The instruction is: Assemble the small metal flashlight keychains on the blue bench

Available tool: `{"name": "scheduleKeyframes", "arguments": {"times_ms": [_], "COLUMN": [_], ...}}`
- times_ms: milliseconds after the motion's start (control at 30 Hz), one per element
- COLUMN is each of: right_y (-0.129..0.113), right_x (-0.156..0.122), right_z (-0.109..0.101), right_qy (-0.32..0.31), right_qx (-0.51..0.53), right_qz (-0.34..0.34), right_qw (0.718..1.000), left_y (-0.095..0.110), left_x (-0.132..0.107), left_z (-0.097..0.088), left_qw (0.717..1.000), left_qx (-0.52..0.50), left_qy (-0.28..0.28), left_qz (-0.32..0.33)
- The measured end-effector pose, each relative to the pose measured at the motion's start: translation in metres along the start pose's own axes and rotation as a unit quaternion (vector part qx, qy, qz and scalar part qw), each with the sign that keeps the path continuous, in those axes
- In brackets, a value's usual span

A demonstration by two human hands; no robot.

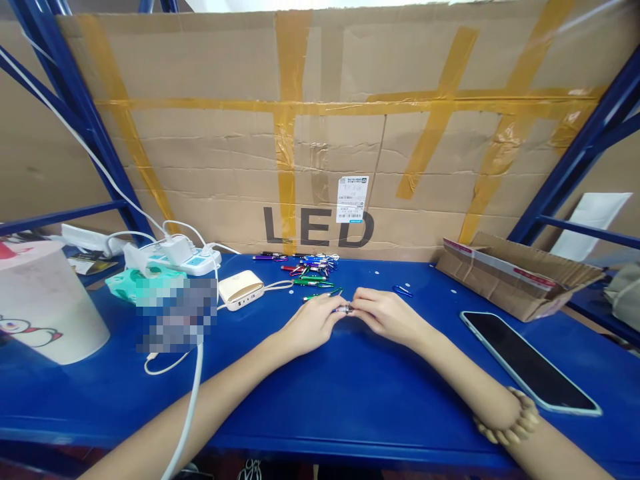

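Note:
My left hand [311, 321] and my right hand [387, 313] meet over the middle of the blue shelf [345, 407]. Pinched between the fingertips of both is a small slim tube [343, 309] with a shiny metal part; the fingers cover much of it. Just beyond my left hand lie green tubes [313, 283] with clips. Behind them sits a pile of similar small tubes [315, 261] in blue, purple, red and black. A lone blue carabiner clip [403, 291] rests past my right hand.
On the right are a phone [530, 360] and an open cardboard box [515, 280]. Leftward stand a large cup [50, 307], a green pack [145, 283], a power strip [200, 260] and a cream power bank [241, 291]. A white cable [193, 400] crosses my left forearm. Taped cardboard [220, 167] stands behind.

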State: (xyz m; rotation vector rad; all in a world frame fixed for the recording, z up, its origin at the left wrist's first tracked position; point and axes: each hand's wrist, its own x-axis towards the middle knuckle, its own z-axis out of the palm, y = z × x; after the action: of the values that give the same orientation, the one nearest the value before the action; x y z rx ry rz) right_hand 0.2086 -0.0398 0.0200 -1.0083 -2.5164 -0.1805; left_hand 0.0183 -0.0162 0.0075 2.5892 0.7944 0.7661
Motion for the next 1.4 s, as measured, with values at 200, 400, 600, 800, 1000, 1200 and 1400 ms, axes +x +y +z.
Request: {"name": "scheduleKeyframes", "arguments": {"times_ms": [200, 400, 600, 800, 1000, 1200, 1400], "right_y": [-0.007, -0.01, -0.02, -0.028, -0.029, -0.027, -0.015], "right_x": [-0.001, -0.002, 0.0, 0.006, 0.011, 0.014, 0.013], "right_z": [0.008, 0.007, 0.008, -0.001, -0.002, -0.003, 0.004], "right_qy": [-0.055, -0.056, -0.076, -0.102, -0.025, 0.062, 0.087], "right_qx": [0.008, 0.213, 0.508, 0.714, 0.657, 0.56, 0.48], "right_qz": [0.001, 0.065, 0.214, 0.33, 0.357, 0.365, 0.348], "right_qw": [0.998, 0.973, 0.831, 0.609, 0.663, 0.741, 0.801], "left_y": [-0.003, -0.003, 0.001, 0.006, 0.009, 0.012, 0.009], "left_x": [-0.004, -0.01, -0.012, -0.009, -0.004, -0.003, -0.001], "left_z": [0.002, -0.001, -0.003, 0.001, 0.007, 0.003, 0.006], "left_qw": [0.999, 0.998, 0.995, 0.997, 0.99, 0.99, 0.985], "left_qx": [0.02, 0.031, 0.072, 0.001, -0.1, -0.093, -0.124], "left_qy": [-0.033, -0.026, -0.01, 0.056, 0.094, 0.093, 0.103], "left_qz": [0.014, 0.051, 0.072, 0.051, -0.018, -0.04, -0.063]}}
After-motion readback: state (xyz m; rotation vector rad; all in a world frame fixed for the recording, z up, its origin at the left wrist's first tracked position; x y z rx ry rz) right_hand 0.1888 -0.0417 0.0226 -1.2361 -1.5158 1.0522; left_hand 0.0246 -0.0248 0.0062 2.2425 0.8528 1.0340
